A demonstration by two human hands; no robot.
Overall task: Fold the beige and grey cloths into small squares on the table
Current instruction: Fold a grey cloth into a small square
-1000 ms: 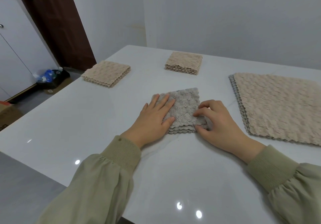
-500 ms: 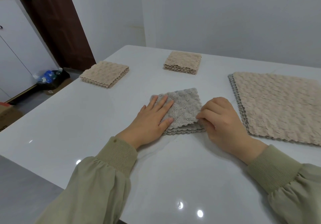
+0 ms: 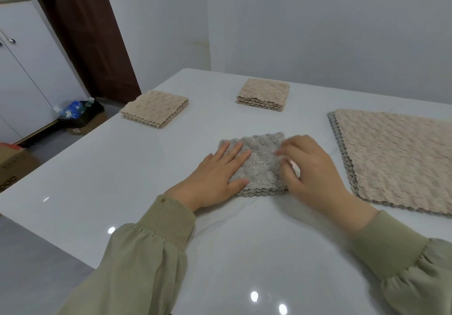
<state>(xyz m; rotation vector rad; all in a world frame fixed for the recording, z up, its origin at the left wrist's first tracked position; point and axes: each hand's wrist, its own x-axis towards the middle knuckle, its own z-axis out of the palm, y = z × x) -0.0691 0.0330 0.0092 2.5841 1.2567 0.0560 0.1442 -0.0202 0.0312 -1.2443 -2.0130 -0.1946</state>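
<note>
Table (image 3: 244,253) glossy white; left hand (image 3: 215,177) flat on grey cloth (image 3: 261,165), right hand (image 3: 315,175) blurred, grip unclear.

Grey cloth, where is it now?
Head view: the grey cloth lies centre of the table, left hand pressing flat on its left part, right hand over its right edge, just left of the unfolded stack.

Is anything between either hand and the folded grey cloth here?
Nothing visible does. The left hand lies flat on the grey cloth; the right hand, fingers blurred, is at its right edge. The unfolded cloth stack lies apart, to the right.
</note>
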